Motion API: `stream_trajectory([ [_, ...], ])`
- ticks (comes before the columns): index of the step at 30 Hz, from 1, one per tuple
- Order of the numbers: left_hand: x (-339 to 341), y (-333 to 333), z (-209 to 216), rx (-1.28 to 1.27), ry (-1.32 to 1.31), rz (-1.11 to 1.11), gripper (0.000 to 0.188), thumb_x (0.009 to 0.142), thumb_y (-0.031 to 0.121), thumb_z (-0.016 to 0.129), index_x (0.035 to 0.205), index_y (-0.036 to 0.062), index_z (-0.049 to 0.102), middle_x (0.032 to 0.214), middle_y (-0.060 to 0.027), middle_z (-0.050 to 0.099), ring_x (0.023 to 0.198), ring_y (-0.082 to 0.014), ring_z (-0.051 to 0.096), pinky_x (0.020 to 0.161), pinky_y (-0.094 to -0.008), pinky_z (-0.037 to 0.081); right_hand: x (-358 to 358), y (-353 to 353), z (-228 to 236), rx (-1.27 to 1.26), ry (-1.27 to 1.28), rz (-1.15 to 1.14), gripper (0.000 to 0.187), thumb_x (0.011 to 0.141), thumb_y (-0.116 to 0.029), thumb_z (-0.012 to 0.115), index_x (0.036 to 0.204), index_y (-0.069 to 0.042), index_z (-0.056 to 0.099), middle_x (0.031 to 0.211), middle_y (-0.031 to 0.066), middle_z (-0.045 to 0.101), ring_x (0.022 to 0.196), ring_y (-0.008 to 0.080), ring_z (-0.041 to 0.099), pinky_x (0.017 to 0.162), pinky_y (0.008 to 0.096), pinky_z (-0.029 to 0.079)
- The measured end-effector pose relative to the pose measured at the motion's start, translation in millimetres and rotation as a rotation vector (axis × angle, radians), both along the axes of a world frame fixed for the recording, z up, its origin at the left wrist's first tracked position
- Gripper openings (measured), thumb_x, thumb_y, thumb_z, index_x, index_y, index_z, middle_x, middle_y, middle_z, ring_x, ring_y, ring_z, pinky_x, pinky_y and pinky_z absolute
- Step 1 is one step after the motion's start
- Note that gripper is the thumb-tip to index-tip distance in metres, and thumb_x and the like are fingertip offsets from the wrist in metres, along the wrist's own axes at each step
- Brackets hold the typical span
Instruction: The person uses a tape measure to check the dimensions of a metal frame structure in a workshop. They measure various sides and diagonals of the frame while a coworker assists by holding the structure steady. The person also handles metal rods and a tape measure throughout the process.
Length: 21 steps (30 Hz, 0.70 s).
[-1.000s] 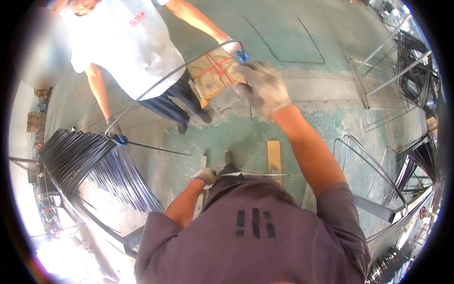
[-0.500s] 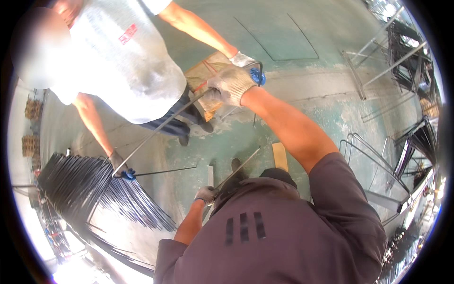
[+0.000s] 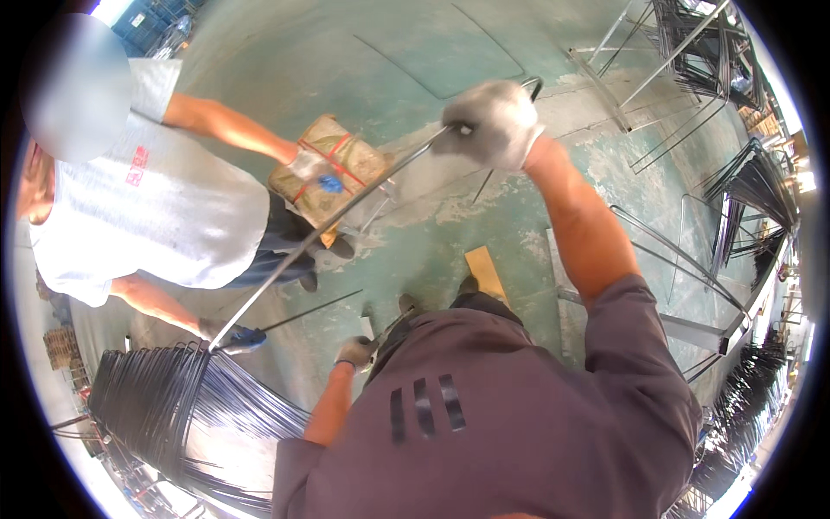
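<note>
My right hand (image 3: 491, 125), in a pale knit work glove, is closed around a long bent metal rod (image 3: 333, 221), just short of its curved end. The rod slopes down to the left, reaching a pile of dark bent rods (image 3: 143, 394). Low in front of my body, my left hand (image 3: 354, 351), also gloved, is closed on a thin rod, mostly hidden against my dark clothing. A co-worker's gloved hand (image 3: 238, 337) is at the long rod's lower end by the pile. The co-worker's other gloved hand (image 3: 316, 170) hangs free near a strapped bundle.
The strapped tan bundle (image 3: 346, 154) stands on the floor beyond the co-worker's legs. A yellow board (image 3: 487, 275) lies near my feet. Metal frames (image 3: 605, 91) and racks of bent dark rods (image 3: 752, 195) stand at right. A bent rod (image 3: 437, 91) lies on the far floor.
My right hand has moved up and right with the long rod. The co-worker's upper hand has come off the rod's curved end and drawn back left. My view has shifted.
</note>
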<state>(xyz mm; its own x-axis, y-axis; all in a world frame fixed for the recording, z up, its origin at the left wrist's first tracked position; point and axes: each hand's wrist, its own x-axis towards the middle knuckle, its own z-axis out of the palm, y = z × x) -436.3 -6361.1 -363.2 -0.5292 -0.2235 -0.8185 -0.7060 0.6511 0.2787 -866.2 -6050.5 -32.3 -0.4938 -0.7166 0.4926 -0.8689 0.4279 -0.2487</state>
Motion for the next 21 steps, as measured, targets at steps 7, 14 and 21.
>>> stream_trajectory([
  [7,-101.1,64.5,-9.4,-0.046,0.108,-0.017,0.049,0.097,0.048,0.070,0.122,0.0073,0.080,0.120,-0.0232,0.078,0.117,-0.0394,0.074,0.102,-0.0443,0.055,-104.8,119.3,48.5,0.166,-0.255,-0.356,0.034,0.085,-0.047,0.084,0.090,-0.014,0.081,0.081,0.0096,0.075,0.078,0.0300,0.072,0.073,0.0415,0.057],
  [14,-240.0,103.7,21.3,0.005,0.143,-0.001,0.048,0.096,0.048,0.068,0.122,0.0096,0.081,0.120,-0.0234,0.077,0.119,-0.0405,0.073,0.103,-0.0448,0.055,-230.7,193.0,50.7,0.203,-0.269,-0.530,0.045,0.087,-0.054,0.082,0.092,-0.010,0.080,0.080,0.0092,0.070,0.076,0.0288,0.065,0.073,0.0418,0.052],
  [21,-400.1,115.0,-31.9,0.026,0.173,-0.031,0.045,0.097,0.048,0.066,0.119,0.0119,0.082,0.118,-0.0238,0.077,0.117,-0.0405,0.073,0.102,-0.0462,0.055,-396.6,184.5,60.5,0.079,-0.136,-0.717,0.045,0.086,-0.053,0.086,0.098,-0.009,0.083,0.092,0.0146,0.080,0.080,0.0304,0.074,0.077,0.0419,0.058],
])
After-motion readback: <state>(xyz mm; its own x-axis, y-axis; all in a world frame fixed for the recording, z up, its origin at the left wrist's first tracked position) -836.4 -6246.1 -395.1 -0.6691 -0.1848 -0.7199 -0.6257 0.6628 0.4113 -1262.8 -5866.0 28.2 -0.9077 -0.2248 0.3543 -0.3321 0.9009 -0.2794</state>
